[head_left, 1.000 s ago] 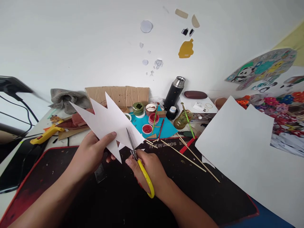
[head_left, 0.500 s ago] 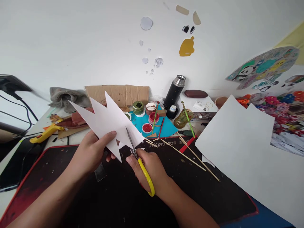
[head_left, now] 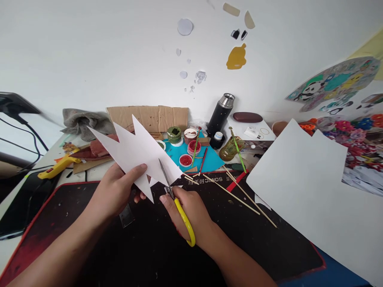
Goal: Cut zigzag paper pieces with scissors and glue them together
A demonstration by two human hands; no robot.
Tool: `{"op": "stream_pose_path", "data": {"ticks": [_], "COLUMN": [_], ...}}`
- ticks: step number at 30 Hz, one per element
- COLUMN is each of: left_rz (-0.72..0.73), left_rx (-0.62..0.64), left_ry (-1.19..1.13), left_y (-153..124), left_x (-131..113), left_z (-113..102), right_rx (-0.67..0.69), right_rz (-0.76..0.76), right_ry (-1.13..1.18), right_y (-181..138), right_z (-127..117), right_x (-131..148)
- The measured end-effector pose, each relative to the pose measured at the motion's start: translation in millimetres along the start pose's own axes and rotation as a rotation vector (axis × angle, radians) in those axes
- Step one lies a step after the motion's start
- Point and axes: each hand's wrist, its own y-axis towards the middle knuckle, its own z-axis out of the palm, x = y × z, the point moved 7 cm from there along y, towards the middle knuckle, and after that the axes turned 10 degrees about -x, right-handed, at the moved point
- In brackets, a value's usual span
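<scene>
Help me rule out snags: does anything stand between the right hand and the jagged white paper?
Only the yellow-handled scissors that the right hand holds, which reach over the jagged white paper in the left hand. Nothing else visible stands between; the long wooden sticks lie off to the right.

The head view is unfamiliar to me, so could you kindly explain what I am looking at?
Of course. There is no machine here: a camera worn on a person's head looks forward and down at their two bare hands. The left hand holds white paper with jagged, pointed edges. The right hand holds yellow-handled scissors, one blade showing across that paper. Below is a black mat with thin wooden sticks on it. Farther back, containers of red paint sit on a blue sheet.
</scene>
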Motion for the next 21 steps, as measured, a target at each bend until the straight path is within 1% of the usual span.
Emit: {"op": "stream_pose_path", "data": {"ticks": [9,21], "left_rz": [-0.005,0.000], "left_rx": [-0.015,-0.022], "left_ry": [-0.023,-0.023], "left_y": [-1.4,-3.4], "left_x": [0.2,-1.2], "left_z": [0.1,1.3], "right_rx": [-0.015,0.002], "right_rz": [-0.023,0.015], "right_ry": [-0.016,-0.017], "right_y": [0.7,-0.2], "right_z": [-0.6,1.3], "right_x": [-1.7,-3.2]}}
